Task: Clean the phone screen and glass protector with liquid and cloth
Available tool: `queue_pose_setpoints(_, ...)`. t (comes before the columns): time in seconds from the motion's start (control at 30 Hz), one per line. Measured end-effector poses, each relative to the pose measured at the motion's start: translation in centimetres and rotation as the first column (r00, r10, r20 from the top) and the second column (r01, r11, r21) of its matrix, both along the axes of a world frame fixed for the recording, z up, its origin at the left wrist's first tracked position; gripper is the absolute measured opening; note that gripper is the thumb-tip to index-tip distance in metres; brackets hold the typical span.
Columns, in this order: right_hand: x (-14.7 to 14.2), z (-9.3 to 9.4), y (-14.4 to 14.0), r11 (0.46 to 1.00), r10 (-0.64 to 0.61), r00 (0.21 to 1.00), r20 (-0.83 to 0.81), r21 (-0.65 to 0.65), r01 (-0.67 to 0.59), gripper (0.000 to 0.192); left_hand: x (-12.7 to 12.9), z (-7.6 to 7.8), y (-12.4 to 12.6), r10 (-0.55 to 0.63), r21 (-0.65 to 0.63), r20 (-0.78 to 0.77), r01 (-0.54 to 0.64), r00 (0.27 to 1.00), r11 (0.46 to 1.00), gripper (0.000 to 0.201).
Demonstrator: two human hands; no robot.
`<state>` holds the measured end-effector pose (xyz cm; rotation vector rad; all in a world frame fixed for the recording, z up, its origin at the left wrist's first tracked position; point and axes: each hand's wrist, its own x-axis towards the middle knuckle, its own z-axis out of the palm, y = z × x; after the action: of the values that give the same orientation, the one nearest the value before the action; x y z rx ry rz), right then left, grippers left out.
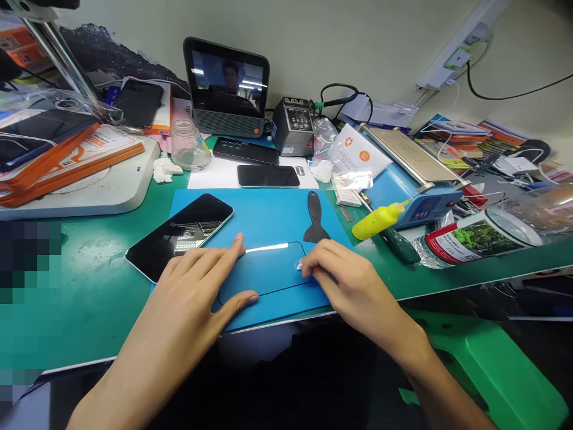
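A clear glass screen panel with a thin black border [273, 272] lies flat on the blue mat [268, 209]. My left hand [192, 292] rests over the panel's left end, fingers stretched and thumb along its near edge. At the right end, my right hand [344, 275] pinches a small white wad [299, 265], perhaps tissue or cotton, against the glass; most of it is hidden by my fingers. A smartphone with a dark screen [179, 233] lies tilted on the mat, left of the panel. Beyond my right hand is a black plastic scraper [315, 215].
A yellow squeeze bottle [378, 221] and a labelled plastic jar [483, 236] lie to the right, near a blue heating plate machine [416, 173]. Behind the mat are another phone [267, 175], a glass jar [190, 146] and a smart display [228, 89]. A green stool [501, 358] stands below right.
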<state>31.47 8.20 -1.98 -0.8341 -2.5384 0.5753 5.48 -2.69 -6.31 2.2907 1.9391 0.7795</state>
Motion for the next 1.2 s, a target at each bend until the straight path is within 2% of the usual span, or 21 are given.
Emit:
queue_pose_setpoints(0.1, -1.9, -0.4, -0.4, 0.999, 0.008, 0.999, -0.051, 0.037, -0.006, 0.027, -0.1, 0.0, 0.0, 0.0, 0.003, -0.01, 0.0, 1.0, 1.0, 0.072)
queue_pose_setpoints(0.23, -3.7, -0.7, -2.2, 0.993, 0.103, 0.993, -0.059, 0.058, -0.1, 0.03, -0.1, 0.0, 0.0, -0.009, -0.003, 0.016, 0.009, 1.0, 1.0, 0.073)
queue_pose_setpoints(0.33, -2.9, -0.6, -2.3, 0.992, 0.099, 0.995, -0.031, 0.078, -0.096, 0.03, -0.1, 0.0, 0.1, -0.004, -0.014, 0.047, 0.005, 0.999, 1.0, 0.075)
queue_pose_setpoints(0.43, -1.5, -0.7, -1.3, 0.998, -0.001, 0.999, -0.036, 0.07, 0.003, 0.029, -0.1, 0.2, 0.1, -0.01, -0.02, 0.045, 0.011, 0.999, 1.0, 0.075)
queue_pose_setpoints(0.5, -1.6, -0.9, -1.1, 0.998, -0.03, 0.998, -0.054, 0.058, 0.033, 0.029, -0.1, 0.3, 0.1, -0.018, -0.015, 0.042, 0.018, 0.999, 1.0, 0.075)
queue_pose_setpoints(0.7, -3.8, -1.3, -3.0, 0.99, 0.131, 0.986, -0.105, 0.062, -0.125, 0.028, -0.1, 0.3, -0.1, -0.012, -0.009, 0.021, 0.012, 1.0, 1.0, 0.072)
queue_pose_setpoints(0.87, -1.7, -0.9, -2.2, 0.998, 0.015, 0.999, -0.048, 0.057, -0.013, 0.03, 0.2, 0.5, -0.1, -0.01, -0.014, 0.023, 0.01, 1.0, 1.0, 0.074)
queue_pose_setpoints(1.07, -5.2, -1.4, -3.6, 0.986, 0.157, 0.977, -0.141, 0.069, -0.149, 0.029, -0.4, 0.1, -0.1, -0.033, -0.014, 0.08, 0.034, 0.996, 0.999, 0.068)
queue_pose_setpoints(1.13, -5.0, -1.3, -3.5, 0.985, 0.168, 0.977, -0.134, 0.06, -0.162, 0.029, -0.6, 0.1, 0.0, -0.052, -0.014, 0.103, 0.054, 0.993, 0.998, 0.071)
queue_pose_setpoints(1.2, -3.4, -1.0, -2.7, 0.99, 0.134, 0.986, -0.099, 0.046, -0.13, 0.028, -0.7, 0.2, 0.0, -0.056, -0.013, 0.121, 0.058, 0.991, 0.998, 0.078)
